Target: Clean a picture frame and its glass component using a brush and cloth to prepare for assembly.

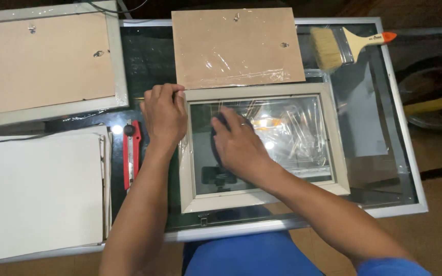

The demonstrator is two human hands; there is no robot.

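A pale wooden picture frame with a glass pane lies flat on the glass table in front of me. My left hand presses down on the frame's upper left corner, fingers curled over its edge. My right hand rests on the glass inside the frame, pressing a dark cloth or pad against the pane; most of the pad is hidden under the palm. Clear plastic wrap clings around the frame's edges.
A brown backing board lies just beyond the frame. Another frame, back side up, sits at far left above a white board. A red utility knife lies left of my left arm. A paintbrush rests at far right.
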